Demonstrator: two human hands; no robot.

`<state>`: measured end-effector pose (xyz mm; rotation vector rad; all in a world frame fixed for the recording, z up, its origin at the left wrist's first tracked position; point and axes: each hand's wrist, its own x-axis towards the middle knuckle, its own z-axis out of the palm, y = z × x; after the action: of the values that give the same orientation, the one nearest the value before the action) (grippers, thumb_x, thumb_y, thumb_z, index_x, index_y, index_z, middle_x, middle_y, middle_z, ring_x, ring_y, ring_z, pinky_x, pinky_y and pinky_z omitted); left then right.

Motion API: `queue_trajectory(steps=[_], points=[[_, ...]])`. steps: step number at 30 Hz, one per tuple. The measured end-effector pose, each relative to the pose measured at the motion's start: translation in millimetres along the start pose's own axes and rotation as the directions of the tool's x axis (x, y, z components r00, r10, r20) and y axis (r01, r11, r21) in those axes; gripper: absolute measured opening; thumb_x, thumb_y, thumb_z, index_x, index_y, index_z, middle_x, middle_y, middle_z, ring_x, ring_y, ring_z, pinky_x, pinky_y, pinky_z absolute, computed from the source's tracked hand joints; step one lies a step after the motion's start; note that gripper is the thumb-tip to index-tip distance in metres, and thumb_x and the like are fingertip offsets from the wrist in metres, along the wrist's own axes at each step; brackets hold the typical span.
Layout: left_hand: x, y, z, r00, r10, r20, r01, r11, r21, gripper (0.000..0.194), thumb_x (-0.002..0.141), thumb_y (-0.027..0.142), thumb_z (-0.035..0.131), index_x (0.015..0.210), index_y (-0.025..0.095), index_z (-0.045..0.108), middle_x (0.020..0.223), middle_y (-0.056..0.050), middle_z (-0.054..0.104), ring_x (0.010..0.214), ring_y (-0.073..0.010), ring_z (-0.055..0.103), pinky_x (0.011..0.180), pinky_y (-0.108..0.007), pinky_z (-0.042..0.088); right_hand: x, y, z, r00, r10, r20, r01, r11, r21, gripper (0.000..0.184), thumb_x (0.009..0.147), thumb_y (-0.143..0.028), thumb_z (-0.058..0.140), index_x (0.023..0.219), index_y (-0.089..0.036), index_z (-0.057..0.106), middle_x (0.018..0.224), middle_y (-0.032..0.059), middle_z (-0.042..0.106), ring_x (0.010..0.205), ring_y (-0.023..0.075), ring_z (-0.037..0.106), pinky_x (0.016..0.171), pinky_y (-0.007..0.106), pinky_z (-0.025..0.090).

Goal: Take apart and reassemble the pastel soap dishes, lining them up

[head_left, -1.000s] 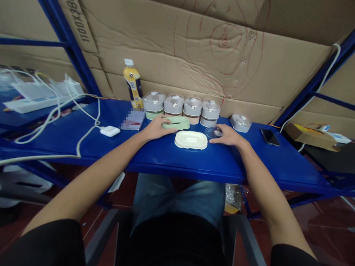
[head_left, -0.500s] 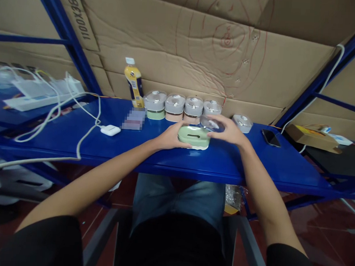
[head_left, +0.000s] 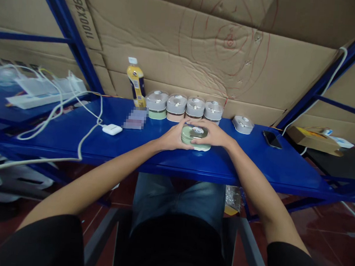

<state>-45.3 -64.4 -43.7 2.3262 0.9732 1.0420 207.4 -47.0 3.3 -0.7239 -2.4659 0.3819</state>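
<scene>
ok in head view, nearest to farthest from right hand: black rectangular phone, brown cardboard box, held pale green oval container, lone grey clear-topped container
1. Green container, gripped by the right hand
2. Grey container, behind, to the right
3. Black phone, farther right
4. Brown cardboard box, far right

Left grip point(head_left: 174, 137) around a green oval box point(head_left: 187, 139), right grip point(head_left: 216, 134) on its clear lid point(head_left: 198, 130).

Blue table point(head_left: 152, 159) bears one bottle point(head_left: 137, 86), four lidded containers in a row point(head_left: 177, 105), one grey container point(head_left: 243, 124), phone point(head_left: 272, 139), white case point(head_left: 112, 129) and green container point(head_left: 187, 135).
</scene>
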Motion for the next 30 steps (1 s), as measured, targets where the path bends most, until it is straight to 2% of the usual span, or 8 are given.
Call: queue_trajectory(steps=[8, 13, 16, 20, 23, 26, 30], points=[[1, 6, -2.2, 0.997, 0.074, 0.025, -0.075, 0.997, 0.008, 0.124, 0.069, 0.054, 0.098, 0.170, 0.017, 0.038, 0.166, -0.026, 0.060, 0.151, -0.0501, 0.062, 0.123, -0.060, 0.053, -3, -9, 0, 1.000, 0.027, 0.005, -0.027, 0.998, -0.059, 0.079, 0.081, -0.052, 0.092, 0.154, -0.029, 0.073, 0.155, 0.0121, 0.071, 0.141, 0.0373, 0.068, 0.124, 0.059, 0.051], [-1, 6, -2.4, 0.996, 0.075, 0.038, -0.076, 0.997, 0.025, 0.121, 0.070, 0.052, 0.098, 0.170, 0.017, 0.039, 0.166, -0.024, 0.060, 0.149, -0.0495, 0.063, 0.122, -0.057, 0.054, -3, -10, 2, 0.999, 0.053, -0.007, -0.053, 0.994, -0.098, 0.083, 0.078, -0.054, 0.092, 0.153, -0.023, 0.075, 0.146, 0.0154, 0.074, 0.133, 0.0390, 0.070, 0.119, 0.058, 0.053], [-1, 4, -2.2, 0.996, 0.072, 0.053, -0.073, 0.997, 0.024, 0.120, 0.071, 0.051, 0.097, 0.170, 0.017, 0.038, 0.163, -0.024, 0.062, 0.148, -0.0493, 0.064, 0.120, -0.057, 0.056, -4, -9, 3, 0.999, 0.046, 0.003, -0.045, 0.993, -0.107, 0.082, 0.079, -0.055, 0.092, 0.153, -0.025, 0.074, 0.142, 0.0145, 0.074, 0.131, 0.0388, 0.070, 0.118, 0.058, 0.053], [-2, 0, -2.0, 0.995, 0.055, 0.085, -0.057, 0.998, 0.024, 0.128, 0.070, 0.058, 0.099, 0.173, 0.018, 0.033, 0.166, -0.026, 0.058, 0.150, -0.0499, 0.062, 0.122, -0.060, 0.054, -8, -9, 3, 0.996, 0.072, 0.043, -0.067, 0.991, -0.117, 0.084, 0.084, -0.060, 0.090, 0.156, -0.022, 0.071, 0.133, 0.0147, 0.073, 0.125, 0.0368, 0.071, 0.113, 0.055, 0.055], [-3, -2, -1.9, 0.994, -0.002, 0.105, -0.003, 0.999, 0.048, 0.137, 0.068, 0.066, 0.099, 0.175, 0.017, 0.029, 0.167, -0.027, 0.057, 0.151, -0.0507, 0.061, 0.121, -0.062, 0.053, -12, -17, 4, 0.989, 0.122, 0.079, -0.108, 0.980, -0.167, 0.086, 0.089, -0.062, 0.086, 0.163, -0.022, 0.065, 0.131, 0.0144, 0.071, 0.122, 0.0356, 0.071, 0.109, 0.052, 0.056], [-4, -3, -2.4, 0.985, -0.062, 0.158, 0.053, 0.997, 0.058, 0.140, 0.070, 0.069, 0.097, 0.176, 0.015, 0.024, 0.162, -0.027, 0.063, 0.147, -0.0497, 0.065, 0.119, -0.060, 0.056, -22, -32, 5, 0.973, 0.217, 0.081, -0.185, 0.939, -0.291, 0.086, 0.098, -0.067, 0.076, 0.170, -0.025, 0.057, 0.133, 0.0160, 0.069, 0.122, 0.0375, 0.071, 0.104, 0.050, 0.058], [-6, -4, -3.3, 0.978, -0.073, 0.197, 0.056, 0.994, 0.095, 0.116, 0.083, 0.069, 0.088, 0.171, 0.016, 0.035, 0.166, -0.026, 0.062, 0.153, -0.0471, 0.062, 0.123, -0.057, 0.053, -51, -50, -2, 0.932, 0.354, 0.080, -0.283, 0.846, -0.452, 0.090, 0.104, -0.072, 0.060, 0.178, -0.024, 0.042, 0.138, 0.0219, 0.069, 0.127, 0.0448, 0.068, 0.097, 0.052, 0.059]])
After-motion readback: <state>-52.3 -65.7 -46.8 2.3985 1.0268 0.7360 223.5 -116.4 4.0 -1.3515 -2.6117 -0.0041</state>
